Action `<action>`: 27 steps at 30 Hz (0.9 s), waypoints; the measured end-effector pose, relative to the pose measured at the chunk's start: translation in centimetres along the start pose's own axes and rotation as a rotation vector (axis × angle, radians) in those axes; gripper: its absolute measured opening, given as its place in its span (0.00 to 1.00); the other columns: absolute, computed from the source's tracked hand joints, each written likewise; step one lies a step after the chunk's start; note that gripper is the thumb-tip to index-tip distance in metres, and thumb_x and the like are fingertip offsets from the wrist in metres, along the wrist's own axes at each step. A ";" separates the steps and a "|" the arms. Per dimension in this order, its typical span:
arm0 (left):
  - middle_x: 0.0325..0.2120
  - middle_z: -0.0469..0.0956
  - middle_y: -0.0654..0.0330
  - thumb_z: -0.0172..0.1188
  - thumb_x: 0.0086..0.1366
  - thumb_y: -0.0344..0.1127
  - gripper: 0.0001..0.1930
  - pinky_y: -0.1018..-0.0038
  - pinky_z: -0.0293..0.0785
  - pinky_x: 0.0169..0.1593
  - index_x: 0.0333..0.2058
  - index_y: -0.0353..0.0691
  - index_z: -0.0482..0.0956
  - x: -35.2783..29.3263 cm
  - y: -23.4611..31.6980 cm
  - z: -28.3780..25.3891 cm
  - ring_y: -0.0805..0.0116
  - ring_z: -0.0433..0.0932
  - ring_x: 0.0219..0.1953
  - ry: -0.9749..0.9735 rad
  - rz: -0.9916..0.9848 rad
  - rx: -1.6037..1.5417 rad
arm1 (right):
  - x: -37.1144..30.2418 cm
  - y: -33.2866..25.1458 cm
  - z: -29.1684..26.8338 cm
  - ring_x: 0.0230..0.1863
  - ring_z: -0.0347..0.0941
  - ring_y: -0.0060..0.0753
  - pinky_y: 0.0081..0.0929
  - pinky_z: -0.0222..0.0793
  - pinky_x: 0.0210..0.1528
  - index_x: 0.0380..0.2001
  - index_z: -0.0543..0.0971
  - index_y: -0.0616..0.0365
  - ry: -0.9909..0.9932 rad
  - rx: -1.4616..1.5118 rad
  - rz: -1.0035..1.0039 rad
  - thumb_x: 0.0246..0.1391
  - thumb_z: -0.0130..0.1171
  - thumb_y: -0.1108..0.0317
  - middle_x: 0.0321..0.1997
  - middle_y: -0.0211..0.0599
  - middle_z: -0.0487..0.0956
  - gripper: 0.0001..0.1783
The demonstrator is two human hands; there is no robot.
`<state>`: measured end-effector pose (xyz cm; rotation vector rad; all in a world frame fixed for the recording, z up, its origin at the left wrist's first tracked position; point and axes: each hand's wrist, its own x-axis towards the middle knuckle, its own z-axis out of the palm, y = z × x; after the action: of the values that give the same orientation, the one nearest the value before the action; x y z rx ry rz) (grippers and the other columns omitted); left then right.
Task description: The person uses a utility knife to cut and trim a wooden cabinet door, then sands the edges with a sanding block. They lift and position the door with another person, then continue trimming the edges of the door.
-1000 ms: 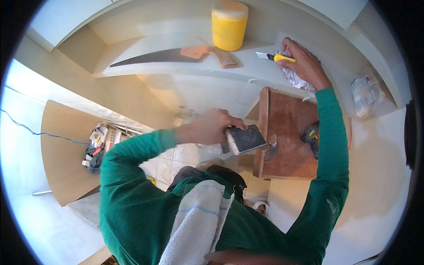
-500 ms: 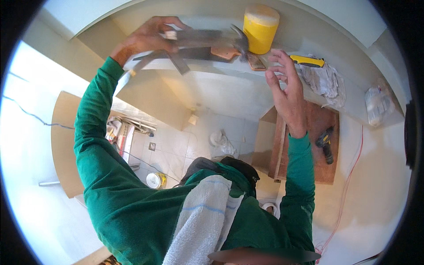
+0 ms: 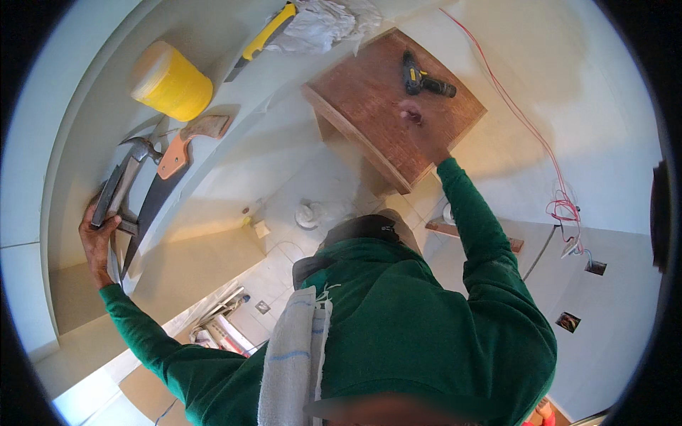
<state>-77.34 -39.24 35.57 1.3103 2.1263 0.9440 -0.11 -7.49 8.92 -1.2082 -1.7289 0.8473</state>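
Observation:
My left hand [image 3: 99, 238] is at the far left by the shelf, fingers closed round the handle end of a claw hammer [image 3: 142, 149]. A dark metal bar [image 3: 108, 193] lies along the handle, partly under my fingers. Beside it rests a handsaw [image 3: 158, 186] with an orange-brown grip, its blade pointing toward me. My right hand [image 3: 419, 128] is smeared by motion above a reddish-brown wooden box [image 3: 355, 89], so its fingers are unclear. Just beyond that hand, a black and yellow cordless drill [image 3: 419, 77] lies on the box top.
On the shelf are a yellow tub [image 3: 174, 82], a yellow-handled cutter [image 3: 266, 32] and a crumpled white cloth [image 3: 320, 25]. Red wire [image 3: 526, 121] hangs along the right wall near open socket boxes [image 3: 568, 321]. A towel [image 3: 288, 355] hangs over my shoulder.
The view has swung right. My left hand has brought the hammer down to rest by the saw. My right hand has moved from near the shelf to over the wooden box.

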 end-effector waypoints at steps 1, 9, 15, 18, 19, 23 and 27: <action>0.60 0.87 0.58 0.77 0.65 0.23 0.32 0.68 0.78 0.67 0.68 0.42 0.84 0.0 0.1 0.7 0.65 0.84 0.60 0.041 0.052 0.067 | 0.1 2.6 -1.7 0.52 0.84 0.31 0.36 0.82 0.55 0.65 0.81 0.56 0.013 -0.227 0.012 0.72 0.69 0.70 0.53 0.34 0.87 0.21; 0.69 0.83 0.51 0.64 0.67 0.14 0.38 0.59 0.76 0.74 0.74 0.48 0.80 -4.9 2.5 5.1 0.53 0.81 0.71 0.375 0.295 0.515 | 9.8 16.2 -9.5 0.79 0.69 0.64 0.59 0.68 0.78 0.81 0.64 0.54 -0.044 -0.963 0.055 0.61 0.75 0.58 0.79 0.54 0.74 0.49; 0.73 0.78 0.47 0.54 0.62 0.07 0.48 0.53 0.73 0.76 0.78 0.54 0.74 -7.6 4.7 6.9 0.44 0.75 0.75 0.403 0.211 0.580 | 15.0 22.8 -10.5 0.84 0.62 0.67 0.63 0.58 0.84 0.85 0.59 0.49 -0.143 -1.019 0.057 0.57 0.77 0.43 0.85 0.53 0.68 0.60; 0.73 0.77 0.47 0.56 0.64 0.11 0.45 0.51 0.74 0.76 0.78 0.54 0.74 -8.6 7.1 8.0 0.42 0.75 0.76 0.481 0.288 0.738 | 16.5 21.3 -11.4 0.84 0.62 0.68 0.64 0.57 0.84 0.85 0.60 0.50 -0.315 -1.088 0.118 0.55 0.78 0.38 0.84 0.53 0.69 0.62; 0.73 0.77 0.47 0.57 0.65 0.12 0.43 0.51 0.75 0.75 0.78 0.53 0.74 -9.0 8.1 8.4 0.42 0.75 0.75 0.524 0.327 0.788 | 16.8 20.0 -11.5 0.83 0.63 0.68 0.64 0.58 0.84 0.84 0.61 0.51 -0.338 -1.115 0.140 0.55 0.78 0.37 0.84 0.54 0.69 0.62; 0.67 0.84 0.50 0.59 0.69 0.16 0.34 0.53 0.79 0.69 0.71 0.47 0.82 -11.1 12.6 13.0 0.47 0.83 0.68 0.890 0.278 0.719 | 15.4 14.1 -12.8 0.71 0.77 0.63 0.61 0.70 0.73 0.73 0.77 0.52 -0.423 -1.054 -0.179 0.56 0.79 0.41 0.68 0.55 0.83 0.47; 0.58 0.91 0.55 0.62 0.73 0.19 0.21 0.59 0.82 0.63 0.61 0.39 0.89 -12.8 16.0 21.0 0.53 0.88 0.58 1.020 0.496 0.651 | 8.3 9.6 -8.5 0.58 0.83 0.55 0.50 0.76 0.64 0.64 0.81 0.61 0.014 -0.413 -0.124 0.64 0.77 0.52 0.56 0.52 0.86 0.34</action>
<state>-47.97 -39.34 34.32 2.0235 3.1312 1.3859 9.77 3.84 6.22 -1.3475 -2.0062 0.4167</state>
